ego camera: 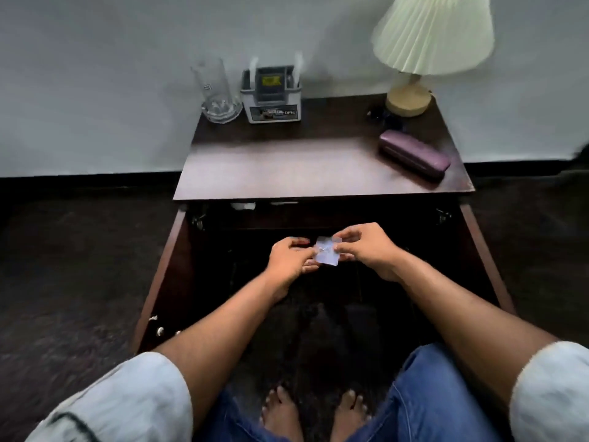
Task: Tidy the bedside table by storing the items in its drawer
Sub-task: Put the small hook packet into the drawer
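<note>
A plain pale wall (95, 74) is seen at the far side, edged below by a dark skirting strip (79, 180). The floor (63, 282) is covered in dark carpet (its texture blurred). The room is dimly lit, and the unlit lamp (427, 43) is placed far right.

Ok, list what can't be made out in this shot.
- Head view: drawer interior, too dark to see what it holds.
- Small pale packet, pinched by the left hand and right hand: blurred, print unreadable.
- Dark objects beside the lamp: too dim to identify.
- Lamp shade top: cut off by the frame edge.
</note>
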